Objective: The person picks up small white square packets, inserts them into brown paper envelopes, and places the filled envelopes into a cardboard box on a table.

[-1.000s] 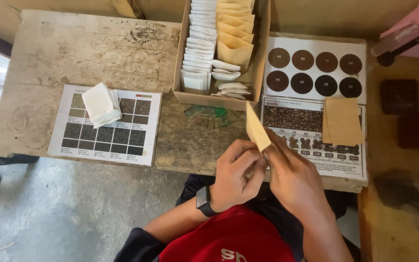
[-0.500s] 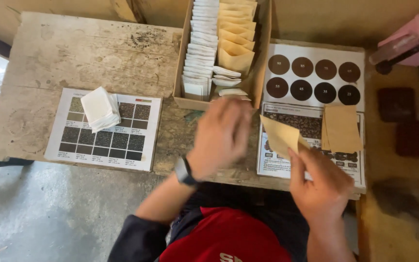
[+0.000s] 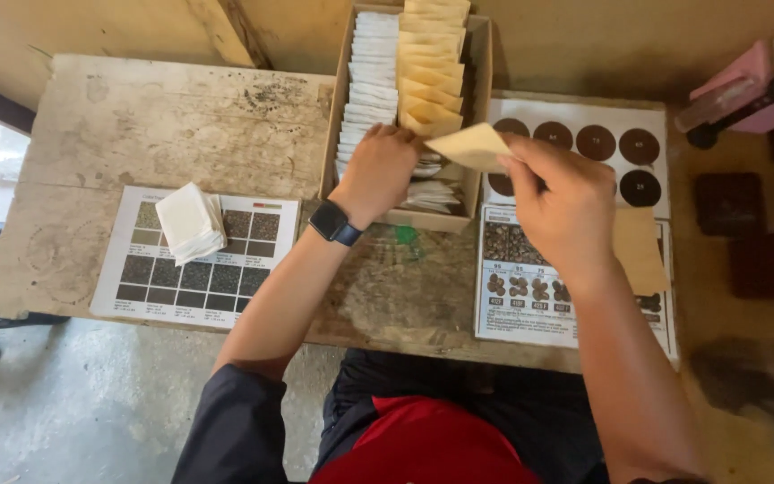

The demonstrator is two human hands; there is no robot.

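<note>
While the right hand (image 3: pixel 559 199) pinches a tan packet (image 3: pixel 470 146) just over the cardboard box (image 3: pixel 478 108), the left hand (image 3: pixel 385 166) reaches among the white packets (image 3: pixel 371 67), fingers curled closed; parting the row cleanly looks wise.

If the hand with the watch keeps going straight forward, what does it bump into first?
Most likely the row of white packets standing in the cardboard box; the left hand already reaches into that box and points along them, though depth is hard to judge.

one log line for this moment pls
left hand: in cardboard box, on white packets | right hand: holding tan envelope
</note>
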